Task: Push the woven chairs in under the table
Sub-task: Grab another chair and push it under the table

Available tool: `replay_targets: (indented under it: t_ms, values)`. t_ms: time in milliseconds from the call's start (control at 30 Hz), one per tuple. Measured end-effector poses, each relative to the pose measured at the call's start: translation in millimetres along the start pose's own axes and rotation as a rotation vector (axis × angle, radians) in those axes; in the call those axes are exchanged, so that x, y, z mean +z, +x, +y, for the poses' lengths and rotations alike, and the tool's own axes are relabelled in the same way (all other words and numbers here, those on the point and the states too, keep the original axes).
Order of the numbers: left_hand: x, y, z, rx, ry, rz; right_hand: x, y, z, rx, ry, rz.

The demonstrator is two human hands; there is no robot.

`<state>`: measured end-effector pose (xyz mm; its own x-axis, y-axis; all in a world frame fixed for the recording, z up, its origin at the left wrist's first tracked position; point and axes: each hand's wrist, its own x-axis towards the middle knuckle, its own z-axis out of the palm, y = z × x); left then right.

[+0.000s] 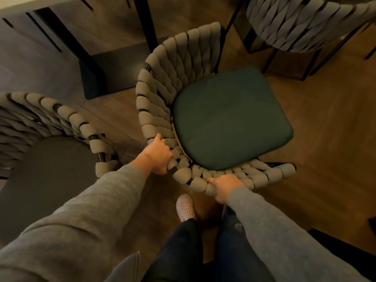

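A dining area, home or eatery unclear
Three woven chairs [160,82], thick grey rope wound on thin black frames, one with a dark green seat cushion [230,119], stand by a grey tabletop [40,64] on a black base [114,72], over a brown wood-plank floor [325,129] in dim warm light.

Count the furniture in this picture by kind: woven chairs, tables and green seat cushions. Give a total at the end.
Woven chairs: 3 (middle chair, left chair, top-right chair)
Table: 1
Green seat cushion: 1
Total: 5
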<state>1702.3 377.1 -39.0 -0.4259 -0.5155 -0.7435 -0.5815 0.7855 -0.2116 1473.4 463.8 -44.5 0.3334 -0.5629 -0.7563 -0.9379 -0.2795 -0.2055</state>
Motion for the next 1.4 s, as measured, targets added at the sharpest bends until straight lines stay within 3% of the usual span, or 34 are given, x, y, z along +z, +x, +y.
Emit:
replay_targets:
  t_ms: [233,367,500,667,800,1000,1167,1233,1300,1400]
  values:
    - [-32,15,-2,-0.055,-0.119,0.047,-37,19,51,-0.066,-0.138,-0.039]
    - [-40,30,-24,0.035,-0.225,0.108,-57,27,87,-0.093,-0.199,-0.065]
    - [-53,41,-67,-0.031,-0.044,0.068,-81,34,114,-0.107,-0.272,-0.044]
    - [-71,52,-50,-0.089,-0.008,0.072,-92,32,137,-0.004,-0.269,-0.064]
    - [-75,47,-21,-0.062,-0.057,0.081,-85,19,116,0.042,-0.174,-0.078]
    - [-79,31,52,-0.055,-0.108,0.059,-33,11,31,0.021,0.076,0.120]
    - [-72,19,91,-0.009,-0.208,0.051,1,-5,30,0.077,0.103,0.139]
    - [-64,14,82,0.082,-0.252,0.106,6,-11,35,0.062,0.086,0.112]
    - [-51,12,54,0.132,-0.247,0.053,10,-15,37,0.062,0.063,0.086]
    - [-36,12,17,0.072,-0.177,-0.001,12,-15,39,0.067,0.065,0.048]
